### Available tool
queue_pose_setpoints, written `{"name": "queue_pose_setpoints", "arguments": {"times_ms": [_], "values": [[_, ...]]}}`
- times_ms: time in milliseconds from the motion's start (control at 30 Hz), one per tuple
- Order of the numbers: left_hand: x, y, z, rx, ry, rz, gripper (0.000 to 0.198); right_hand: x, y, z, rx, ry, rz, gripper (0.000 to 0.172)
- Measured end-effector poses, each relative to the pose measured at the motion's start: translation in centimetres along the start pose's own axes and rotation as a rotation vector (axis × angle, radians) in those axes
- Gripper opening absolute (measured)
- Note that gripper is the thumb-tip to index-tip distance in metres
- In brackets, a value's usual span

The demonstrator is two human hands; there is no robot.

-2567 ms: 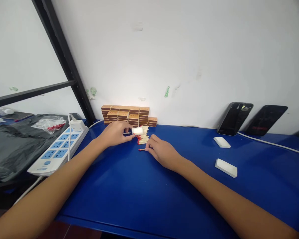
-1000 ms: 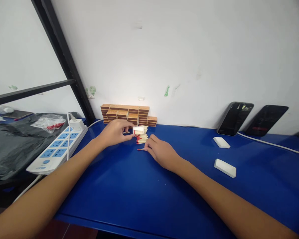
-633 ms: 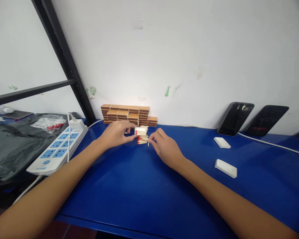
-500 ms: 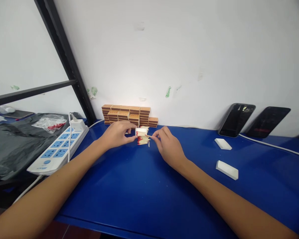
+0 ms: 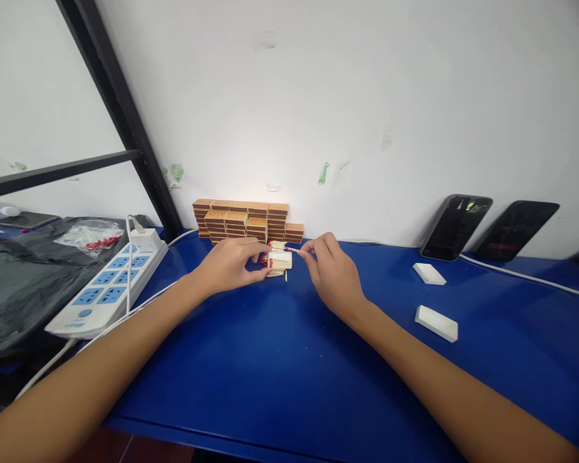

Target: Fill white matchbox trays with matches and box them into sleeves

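My left hand grips the left end of a small white matchbox tray between thumb and fingers. Matches with red heads lie in a pile around and under the tray, partly hidden by it. Just to the right, my right hand pinches a single matchstick between thumb and forefinger, level above the back of the pile. Behind both hands, brown matchboxes are stacked in uneven rows against the wall.
A white power strip with a cable stands on the left of the blue table. Two white blocks lie on the right. Behind them two dark phones lean on the wall. A black shelf post rises at left.
The white tray has moved slightly right and toward me with my left hand. My right hand has shifted the matchstick up and back, away from the front of the pile.
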State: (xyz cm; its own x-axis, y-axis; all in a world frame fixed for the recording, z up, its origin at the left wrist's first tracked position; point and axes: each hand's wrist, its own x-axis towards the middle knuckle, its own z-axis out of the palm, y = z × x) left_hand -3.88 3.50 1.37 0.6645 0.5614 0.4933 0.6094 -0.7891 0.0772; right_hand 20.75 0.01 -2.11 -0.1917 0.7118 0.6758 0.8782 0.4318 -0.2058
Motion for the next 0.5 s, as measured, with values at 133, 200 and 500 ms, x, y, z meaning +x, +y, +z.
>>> {"name": "queue_pose_setpoints", "arguments": {"times_ms": [133,200,500], "values": [[0.01,-0.12,0.02,0.009,0.005,-0.008,0.031,0.07,0.27,0.08,-0.037,0.019,-0.003,0.032],[0.0,-0.21,0.03,0.018,0.01,-0.012,0.031,0.05,0.28,0.13,-0.05,0.019,-0.011,0.033],[-0.14,-0.93,0.28,0.051,0.089,0.017,0.03,-0.16,0.42,0.9,-0.015,0.062,0.054,0.028]]}}
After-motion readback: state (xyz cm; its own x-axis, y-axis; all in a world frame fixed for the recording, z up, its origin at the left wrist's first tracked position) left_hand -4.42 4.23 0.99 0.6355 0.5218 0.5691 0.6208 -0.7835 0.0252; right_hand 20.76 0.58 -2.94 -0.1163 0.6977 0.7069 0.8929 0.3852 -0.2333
